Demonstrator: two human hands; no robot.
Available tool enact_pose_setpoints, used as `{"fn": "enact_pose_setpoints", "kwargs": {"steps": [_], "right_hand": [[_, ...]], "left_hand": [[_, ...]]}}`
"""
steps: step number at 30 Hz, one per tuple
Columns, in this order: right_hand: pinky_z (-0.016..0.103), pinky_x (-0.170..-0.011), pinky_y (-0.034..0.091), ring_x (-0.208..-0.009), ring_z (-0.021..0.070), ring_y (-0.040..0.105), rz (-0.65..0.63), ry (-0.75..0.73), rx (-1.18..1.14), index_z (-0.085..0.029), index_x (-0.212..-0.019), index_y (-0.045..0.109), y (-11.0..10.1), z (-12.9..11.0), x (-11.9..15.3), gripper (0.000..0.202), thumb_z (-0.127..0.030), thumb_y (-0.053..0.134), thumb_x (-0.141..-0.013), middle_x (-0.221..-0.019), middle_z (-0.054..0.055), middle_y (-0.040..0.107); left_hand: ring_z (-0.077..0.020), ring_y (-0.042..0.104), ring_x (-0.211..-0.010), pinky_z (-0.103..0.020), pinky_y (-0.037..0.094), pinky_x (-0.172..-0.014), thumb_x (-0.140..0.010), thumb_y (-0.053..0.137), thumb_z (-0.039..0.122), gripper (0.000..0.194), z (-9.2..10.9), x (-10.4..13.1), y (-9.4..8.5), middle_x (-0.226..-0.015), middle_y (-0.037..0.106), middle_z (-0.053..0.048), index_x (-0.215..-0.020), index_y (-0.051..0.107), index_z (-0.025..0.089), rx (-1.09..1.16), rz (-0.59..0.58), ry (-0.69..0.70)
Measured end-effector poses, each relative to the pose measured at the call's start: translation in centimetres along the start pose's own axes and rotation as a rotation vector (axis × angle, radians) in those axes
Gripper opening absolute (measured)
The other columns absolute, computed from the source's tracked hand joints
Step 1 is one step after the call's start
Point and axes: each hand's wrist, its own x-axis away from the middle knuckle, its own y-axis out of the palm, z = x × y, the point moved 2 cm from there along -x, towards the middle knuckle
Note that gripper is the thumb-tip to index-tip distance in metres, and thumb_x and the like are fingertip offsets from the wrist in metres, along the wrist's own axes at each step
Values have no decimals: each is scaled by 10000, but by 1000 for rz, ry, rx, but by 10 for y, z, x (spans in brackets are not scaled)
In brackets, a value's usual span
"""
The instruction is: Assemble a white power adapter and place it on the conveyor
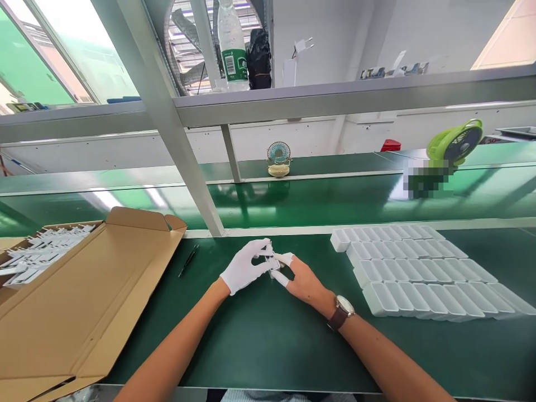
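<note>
Over the middle of the green table, my left hand (248, 266) in a white glove pinches a small white plastic piece (272, 263) by its left side. My right hand (299, 278), with white covers on the fingertips, grips the same piece from the right. Its exact kind cannot be made out, since the fingers hide most of it. Both hands are closed and almost touch each other. A black pen (188, 261) lies on the table to the left of my hands.
At left stands an open cardboard box (96, 279) with many white plastic parts (46, 251). Rows of white trays (419, 271) lie at right. A metal post (184, 151) rises behind the table; a shelf above bears a bottle (234, 58). Two small fans (278, 156) stand farther back.
</note>
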Motion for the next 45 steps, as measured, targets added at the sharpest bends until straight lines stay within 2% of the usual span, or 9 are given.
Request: {"fn": "enact_pose_setpoints", "kwargs": {"steps": [7,13,17,21,29,33,37,41,45], "right_hand": [[403,-941,528,-1003,208,616,55,44,-161,-275,-1176,627,-8,-8,-2,279,-259,685,-904,-1104,36,632],[455,-1083,483,-1150,226,597,26,-10,-161,-312,-1298,607,-8,-16,-1,420,-244,696,-893,-1256,62,574],[498,-1079,486,-1265,286,545,3,-36,34,-301,-1279,642,-4,-10,2,363,-320,693,-919,-1364,96,551],[525,-964,534,-1134,310,612,-6,-107,228,-301,-1289,657,-2,-8,2,348,-358,660,-946,-1366,106,594],[430,-994,552,-1072,221,656,268,-17,-51,-286,-1300,615,-17,-4,-3,295,-319,552,-1013,-1178,70,657],[445,-1008,548,-1150,240,640,300,-127,35,-285,-1314,624,-17,-9,0,320,-247,533,-1010,-1240,87,661],[462,-968,562,-1148,258,658,186,-287,205,-304,-1369,609,-13,-20,5,407,-181,520,-991,-1325,95,659],[484,-994,540,-1188,258,646,-11,-445,329,-357,-1435,553,-10,-29,12,554,-77,450,-968,-1428,57,614],[489,-1003,531,-1187,259,643,34,-450,304,-327,-1445,545,-13,-27,12,545,-73,414,-982,-1374,67,654]], "left_hand": [[-222,642,-1185,-384,566,-997,-872,718,339,541,0,6,-4,-1334,626,-76,-1376,539,255,15,80,-79],[-214,655,-1072,-389,557,-981,-920,643,409,522,-28,30,-55,-1408,588,-67,-1408,538,258,-283,272,-155],[-302,567,-1251,-469,442,-1113,-944,576,458,500,-59,46,-91,-1393,601,-107,-1377,587,209,-624,395,-283],[-358,482,-1332,-485,418,-1111,-955,507,485,560,-87,60,-112,-1386,597,-162,-1388,586,139,-845,373,-426],[-357,605,-1143,-491,495,-973,-966,385,296,460,-116,71,-126,-1302,605,-179,-1331,628,158,-833,304,-628],[-288,648,-1083,-433,498,-996,-956,424,262,394,-95,68,-122,-1197,658,-133,-1252,665,165,-723,444,-554],[-197,674,-918,-349,542,-924,-952,540,318,309,-34,68,-90,-1135,659,-63,-1222,661,227,-572,575,-245],[-185,645,-927,-323,550,-860,-982,530,249,170,28,66,-30,-1037,655,-41,-1083,665,272,-501,232,113],[-190,622,-951,-331,553,-840,-985,523,190,160,59,56,4,-983,644,-37,-1033,648,278,-364,23,241]]}}
